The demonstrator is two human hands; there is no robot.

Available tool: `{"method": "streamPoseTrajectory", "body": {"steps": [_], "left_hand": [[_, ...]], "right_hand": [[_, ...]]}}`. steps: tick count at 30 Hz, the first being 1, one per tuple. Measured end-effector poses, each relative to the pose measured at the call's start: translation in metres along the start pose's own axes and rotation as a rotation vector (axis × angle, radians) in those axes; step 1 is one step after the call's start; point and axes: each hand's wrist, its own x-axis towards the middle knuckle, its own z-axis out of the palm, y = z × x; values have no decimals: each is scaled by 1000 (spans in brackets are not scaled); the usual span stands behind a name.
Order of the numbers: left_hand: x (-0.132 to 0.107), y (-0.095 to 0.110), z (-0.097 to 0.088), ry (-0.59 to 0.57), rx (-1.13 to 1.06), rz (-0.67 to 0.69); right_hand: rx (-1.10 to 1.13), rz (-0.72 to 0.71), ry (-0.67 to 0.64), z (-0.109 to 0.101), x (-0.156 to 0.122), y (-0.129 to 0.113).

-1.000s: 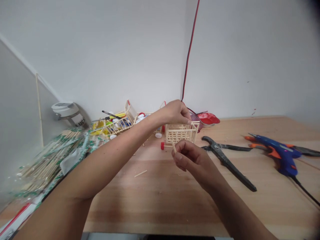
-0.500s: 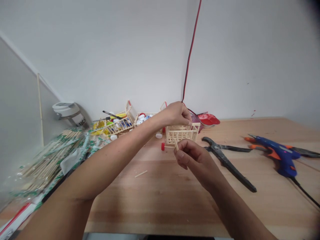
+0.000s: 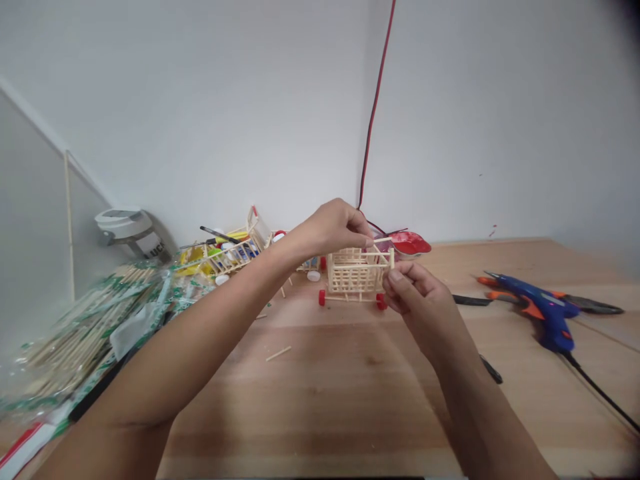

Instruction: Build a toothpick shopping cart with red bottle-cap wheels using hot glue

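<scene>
A small cart (image 3: 355, 277) built of thin wooden sticks stands on the table, with red wheels (image 3: 322, 297) at its base. My left hand (image 3: 335, 230) reaches over it from the left, with the fingertips closed at the back of its top rim. The exact grip there is partly hidden. My right hand (image 3: 417, 290) pinches a short wooden stick (image 3: 392, 259), held roughly upright at the cart's right front corner. Whether this stick touches the frame I cannot tell.
At right lies a blue glue gun (image 3: 545, 310) with its cord; pliers are partly behind my right forearm. Bagged sticks (image 3: 85, 327) and a lidded jar (image 3: 133, 233) are at left. Another stick cart (image 3: 235, 257) and a red dish (image 3: 413, 243) stand near the wall.
My right hand has moved right and up, bringing the short stick to the cart's right corner. My left hand stays at the cart's top. The view has shifted slightly.
</scene>
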Motion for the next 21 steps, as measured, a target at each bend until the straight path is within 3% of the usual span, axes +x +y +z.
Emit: {"method": "streamPoseTrajectory", "body": {"steps": [9, 21], "left_hand": [[-47, 5, -8, 78, -82, -114], [-57, -1, 0, 81, -95, -78]], "right_hand": [[-9, 20, -55, 7, -4, 5], [-27, 72, -77, 14, -6, 2]]}}
